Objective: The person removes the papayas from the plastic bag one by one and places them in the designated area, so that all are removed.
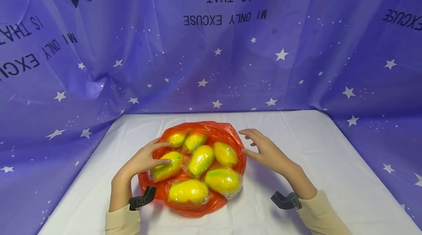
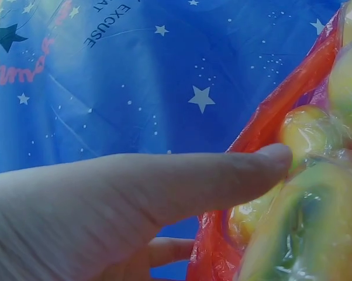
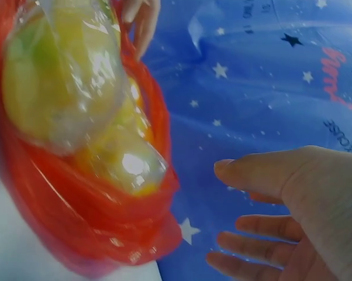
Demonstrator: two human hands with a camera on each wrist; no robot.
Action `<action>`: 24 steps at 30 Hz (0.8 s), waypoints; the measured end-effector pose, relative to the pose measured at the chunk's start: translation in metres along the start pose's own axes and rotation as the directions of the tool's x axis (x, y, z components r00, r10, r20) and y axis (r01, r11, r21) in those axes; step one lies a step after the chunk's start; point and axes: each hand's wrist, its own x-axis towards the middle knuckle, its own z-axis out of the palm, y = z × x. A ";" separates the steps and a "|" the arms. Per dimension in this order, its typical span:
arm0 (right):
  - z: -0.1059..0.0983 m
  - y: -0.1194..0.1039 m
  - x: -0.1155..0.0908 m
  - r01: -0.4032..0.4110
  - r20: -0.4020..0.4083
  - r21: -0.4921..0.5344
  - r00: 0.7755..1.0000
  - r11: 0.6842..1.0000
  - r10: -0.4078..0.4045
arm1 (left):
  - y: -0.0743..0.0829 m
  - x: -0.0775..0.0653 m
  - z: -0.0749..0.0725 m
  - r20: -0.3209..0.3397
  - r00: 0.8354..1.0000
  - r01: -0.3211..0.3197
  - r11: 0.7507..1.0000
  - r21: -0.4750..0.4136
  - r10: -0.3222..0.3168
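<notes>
A red plastic bag lies spread open on the table, holding several yellow-green mangoes, each wrapped in clear film. At the bag's left side is my left hand, its thumb and a finger reaching straight over the nearest mango. In the left wrist view the thumb overlaps the bag's rim, and the other fingers are partly hidden behind it. My right hand hovers off the bag's right edge with nothing in it, fingers loosely spread. The right wrist view shows its thumb apart from the bag.
A white cloth covers the table. Behind and on both sides hangs a purple curtain with stars and printed words. Each wrist wears a black bracket, with beige sleeves above.
</notes>
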 end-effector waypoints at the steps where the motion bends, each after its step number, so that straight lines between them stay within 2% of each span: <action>1: 0.002 -0.001 0.001 0.008 0.010 0.015 1.000 1.000 -0.008 | 0.000 0.000 0.000 0.006 1.000 -0.006 1.000 0.001 0.006; 4: 0.009 -0.005 0.005 0.026 0.049 0.053 0.998 0.998 -0.029 | 0.001 0.001 0.000 0.020 1.000 -0.007 1.000 0.007 0.007; 8: 0.015 -0.009 0.008 0.031 0.095 0.041 0.995 0.999 -0.035 | 0.001 0.002 0.000 0.033 0.999 -0.017 0.999 0.028 0.016; 15: 0.021 -0.011 0.012 0.010 0.114 -0.012 0.993 1.000 -0.009 | -0.001 0.004 0.003 0.044 0.998 -0.055 0.998 0.036 0.053; 20: 0.025 -0.009 0.014 0.006 0.154 -0.029 0.988 1.000 -0.002 | -0.006 0.004 0.004 0.040 0.998 -0.058 0.998 0.029 0.057; 24: 0.031 -0.006 0.014 0.009 0.155 -0.039 0.988 0.999 -0.003 | -0.011 0.005 0.009 0.046 0.997 -0.061 0.998 0.011 0.061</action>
